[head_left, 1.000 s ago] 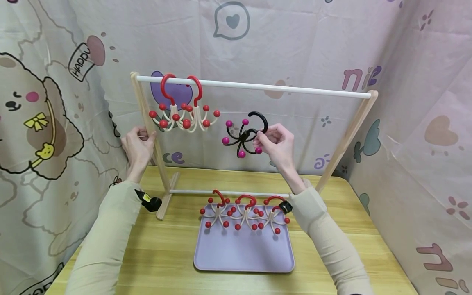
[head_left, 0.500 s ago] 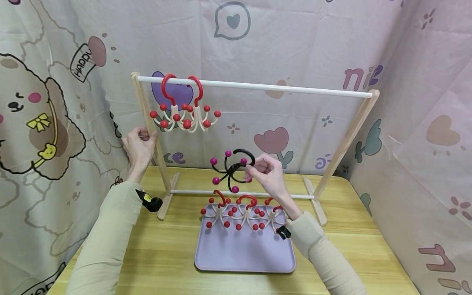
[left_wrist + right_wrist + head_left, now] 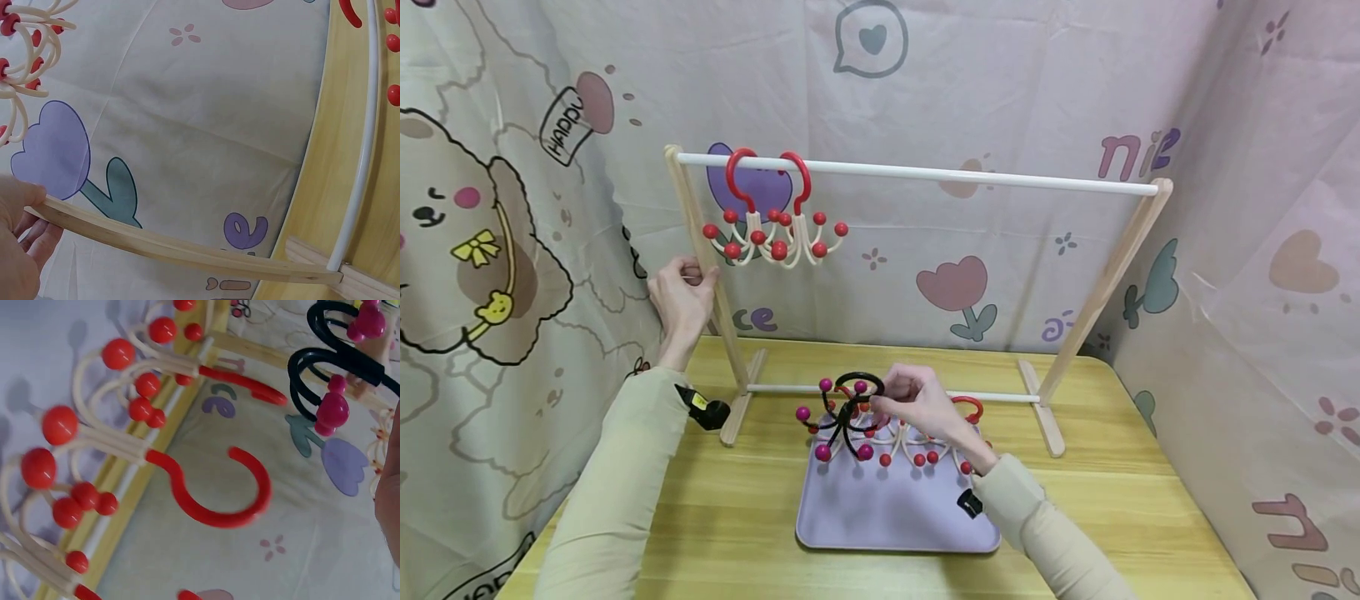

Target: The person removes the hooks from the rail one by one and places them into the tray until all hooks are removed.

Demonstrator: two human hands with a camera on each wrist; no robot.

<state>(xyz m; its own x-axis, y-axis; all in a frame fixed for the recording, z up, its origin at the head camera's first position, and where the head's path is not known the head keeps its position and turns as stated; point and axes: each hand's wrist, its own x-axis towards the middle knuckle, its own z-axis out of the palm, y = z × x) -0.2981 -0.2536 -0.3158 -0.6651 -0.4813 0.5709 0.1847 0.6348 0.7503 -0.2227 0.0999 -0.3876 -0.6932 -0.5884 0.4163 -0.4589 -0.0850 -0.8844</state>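
My left hand (image 3: 683, 292) grips the left wooden post (image 3: 700, 225) of a rack; the left wrist view shows thumb and fingers around that post (image 3: 162, 244). My right hand (image 3: 917, 408) pinches the hook of a black octopus-style hanger (image 3: 846, 417) with magenta ball tips. It overlaps the far left part of a lilac tray (image 3: 895, 517) in the head view. On the tray stand several cream hangers with red hooks and red balls, such as the middle hanger (image 3: 901, 437). The right wrist view shows the black hanger (image 3: 350, 359) beside my hand (image 3: 390, 481).
Two red-hooked cream hangers (image 3: 801, 225) hang from the left part of the rack's white top bar (image 3: 970, 177). A lower white bar (image 3: 1000, 397) runs behind the tray. Patterned cloth (image 3: 880, 92) surrounds the wooden table (image 3: 1097, 492).
My right hand has carried the black hanger down and to the left, from under the top bar to over the tray's back left. My left hand stays on the post.
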